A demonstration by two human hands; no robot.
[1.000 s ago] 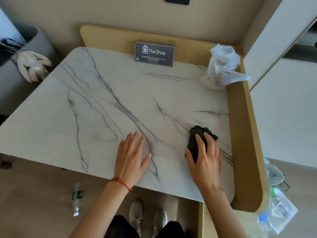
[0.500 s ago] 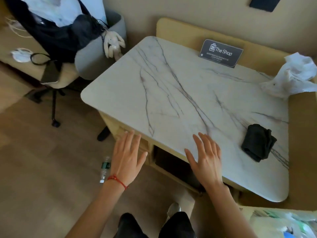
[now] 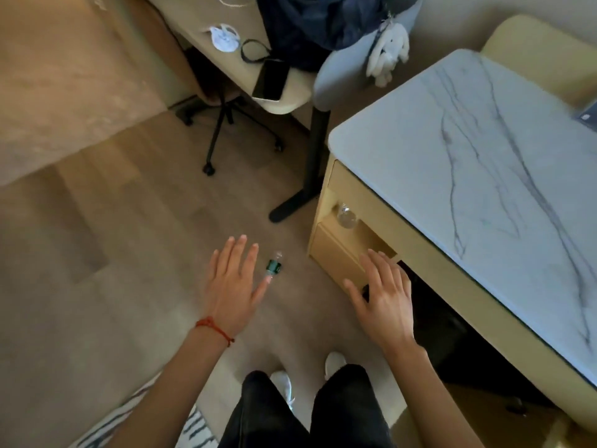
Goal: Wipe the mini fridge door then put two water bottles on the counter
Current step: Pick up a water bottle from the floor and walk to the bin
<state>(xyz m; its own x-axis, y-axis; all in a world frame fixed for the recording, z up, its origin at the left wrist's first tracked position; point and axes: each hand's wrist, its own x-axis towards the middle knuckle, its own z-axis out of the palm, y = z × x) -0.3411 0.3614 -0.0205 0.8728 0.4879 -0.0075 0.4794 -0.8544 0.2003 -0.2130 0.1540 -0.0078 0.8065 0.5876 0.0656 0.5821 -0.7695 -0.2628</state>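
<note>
Both hands spread, empty — left hand, right hand.

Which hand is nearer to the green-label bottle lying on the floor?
Left. In this view the left hand has its fingertips right beside the green-label bottle, open and not gripping it. The right hand is open too, further right, in front of the cabinet.

Single head-worn view, steeply downward onto floor, close over counter edge.
</note>
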